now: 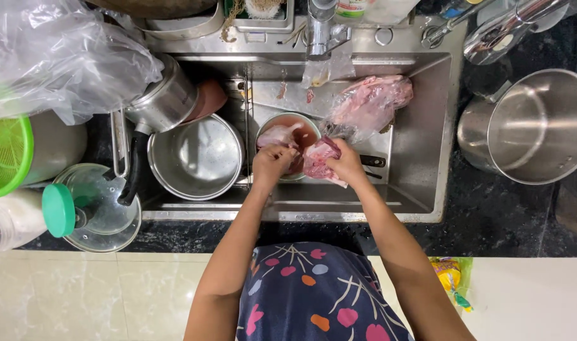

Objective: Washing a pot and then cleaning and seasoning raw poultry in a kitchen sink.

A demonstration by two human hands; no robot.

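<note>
At 6 o'clock, a floral dress (pixel 313 297). Above it, 2 bare forearms rise to the steel sink (pixel 421 158). The left hand (pixel 272 163) and right hand (pixel 346 163) each have their grip clamped on a raw meat piece (pixel 318 159), held over a bowl (pixel 301 129) of pinkish water. At 1 o'clock of the hands lies a plastic bag of meat (pixel 370 101); at 9 o'clock, an empty steel pot (pixel 197 158).
</note>
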